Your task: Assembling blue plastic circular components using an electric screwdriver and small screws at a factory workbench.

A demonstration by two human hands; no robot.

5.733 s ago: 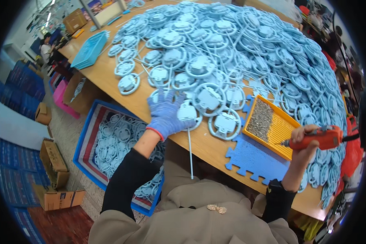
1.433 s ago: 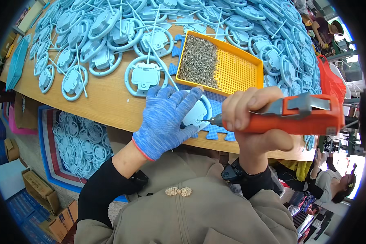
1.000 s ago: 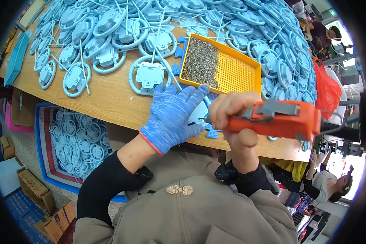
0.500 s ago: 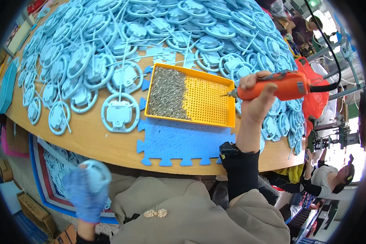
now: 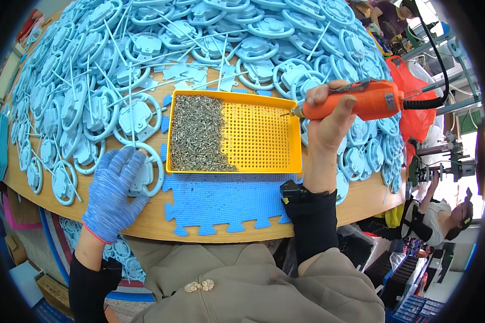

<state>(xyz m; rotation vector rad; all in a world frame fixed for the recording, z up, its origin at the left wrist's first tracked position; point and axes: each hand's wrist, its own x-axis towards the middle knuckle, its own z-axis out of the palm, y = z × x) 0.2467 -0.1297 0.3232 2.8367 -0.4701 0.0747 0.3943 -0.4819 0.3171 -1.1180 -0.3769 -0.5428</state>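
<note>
My left hand (image 5: 113, 194), in a blue knit glove, has its fingers over the near left rim of a light-blue plastic wheel (image 5: 144, 178) lying on the table's front, its thumb at the lower edge. In my bare right hand (image 5: 328, 126) is an orange electric screwdriver (image 5: 369, 100), held level. Its thin bit points left, above the right side of a yellow perforated tray (image 5: 261, 137). Small metal screws (image 5: 196, 132) fill the left part of that tray, which overlaps a blue foam mat (image 5: 229, 200).
A large heap of similar light-blue wheels (image 5: 272, 27) with thin sprue sticks covers the far table. Below the table's left edge, a bin holds more light-blue pieces (image 5: 126, 258). A red plastic bag (image 5: 409, 118) hangs at right. Other people (image 5: 439, 220) are at the right side.
My left hand has come up from above the bin, where it held a light-blue wheel, and is now on another wheel on the table. The screwdriver stays in my right hand.
</note>
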